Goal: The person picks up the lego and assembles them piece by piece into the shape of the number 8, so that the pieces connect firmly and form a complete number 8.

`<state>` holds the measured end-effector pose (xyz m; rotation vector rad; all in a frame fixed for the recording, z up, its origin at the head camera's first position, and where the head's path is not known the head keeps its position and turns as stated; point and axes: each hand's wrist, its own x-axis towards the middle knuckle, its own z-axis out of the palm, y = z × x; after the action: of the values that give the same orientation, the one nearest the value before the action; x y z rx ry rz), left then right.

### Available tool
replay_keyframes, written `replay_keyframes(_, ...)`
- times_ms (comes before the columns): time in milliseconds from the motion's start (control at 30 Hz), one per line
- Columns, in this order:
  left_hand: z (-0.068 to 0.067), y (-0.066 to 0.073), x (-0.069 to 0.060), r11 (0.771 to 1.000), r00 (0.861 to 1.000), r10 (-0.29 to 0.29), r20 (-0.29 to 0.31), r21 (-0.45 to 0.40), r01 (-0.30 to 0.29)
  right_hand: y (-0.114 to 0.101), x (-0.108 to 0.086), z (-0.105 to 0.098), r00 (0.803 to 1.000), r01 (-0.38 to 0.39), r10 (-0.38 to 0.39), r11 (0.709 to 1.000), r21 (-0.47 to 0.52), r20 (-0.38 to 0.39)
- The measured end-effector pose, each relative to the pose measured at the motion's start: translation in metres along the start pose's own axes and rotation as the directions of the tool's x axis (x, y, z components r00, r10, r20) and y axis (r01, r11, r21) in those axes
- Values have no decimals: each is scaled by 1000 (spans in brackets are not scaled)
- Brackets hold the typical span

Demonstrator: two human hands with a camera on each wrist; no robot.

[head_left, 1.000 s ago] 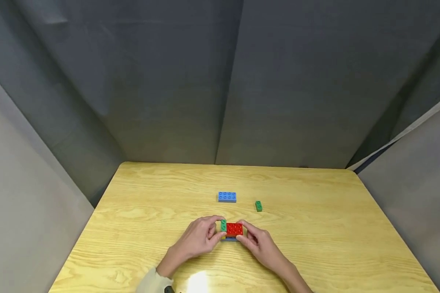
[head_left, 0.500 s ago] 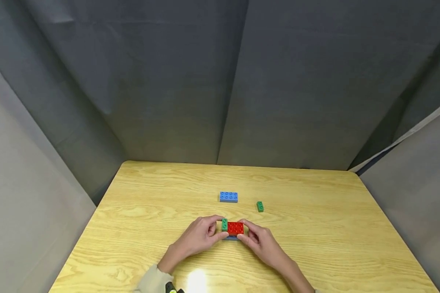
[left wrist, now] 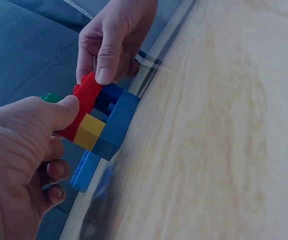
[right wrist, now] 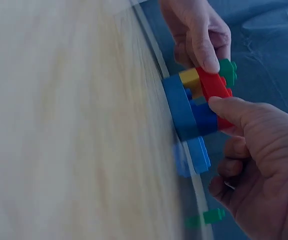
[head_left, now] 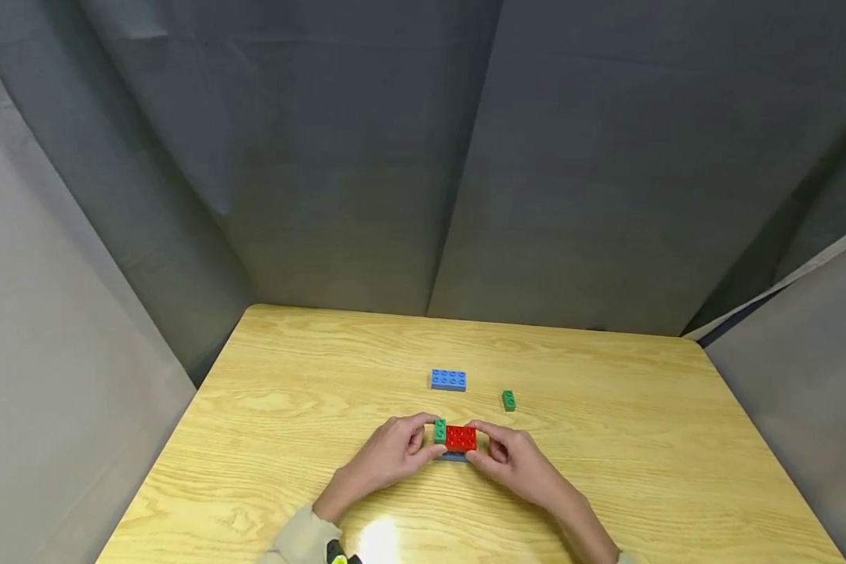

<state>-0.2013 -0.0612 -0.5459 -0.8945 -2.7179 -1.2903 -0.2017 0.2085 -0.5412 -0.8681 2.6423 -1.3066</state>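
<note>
On my head feed, the left hand (head_left: 392, 452) and right hand (head_left: 520, 467) pinch the red brick (head_left: 461, 437), well short of the far edge of the desk (head_left: 289, 399). Left wrist: yellow brick (left wrist: 89, 132) beneath it. Right wrist: green brick (right wrist: 227, 72) on top.

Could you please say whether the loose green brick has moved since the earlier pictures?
No; against the table, the loose green brick keeps its place; only the view shifted.

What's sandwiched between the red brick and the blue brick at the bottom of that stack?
A yellow brick sits nearer the left hand and a dark blue brick nearer the right hand, with a gap between them. Both wrist views show it.
</note>
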Motion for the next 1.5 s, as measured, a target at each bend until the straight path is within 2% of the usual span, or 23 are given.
replay_keyframes(200, 3, 0, 1, 1000, 1000, -11, -3, 22, 11, 1, 4, -11, 998, -3, 3, 1000, 5, 60)
replay_keyframes(467, 6, 1, 2, 1000, 999, 25, -20, 18, -25, 3, 8, -20, 994, -20, 22, 1000, -12, 111)
replay_keyframes(800, 10, 1, 0, 1000, 1000, 21, -18, 21, -20, 4, 11, -28, 984, -87, 92, 995, -40, 155)
replay_keyframes(1000, 11, 2, 0, 998, 998, 53, -38, 31, -52, 11, 10, -35, 992, -77, 86, 992, -102, 88)
replay_keyframes(1133, 12, 3, 0, 997, 997, 62, -44, 41, -60, 20, 8, -40, 995, -97, 99, 982, -165, 1)
replay_keyframes(1333, 12, 3, -1, 997, 997, 59, -42, 48, -57, 36, 5, -42, 987, -129, 95, 953, -275, -132)
replay_keyframes(1500, 11, 5, -2, 998, 998, 54, -40, 48, -52, 44, 3, -44, 978, -172, 126, 938, -301, -166)
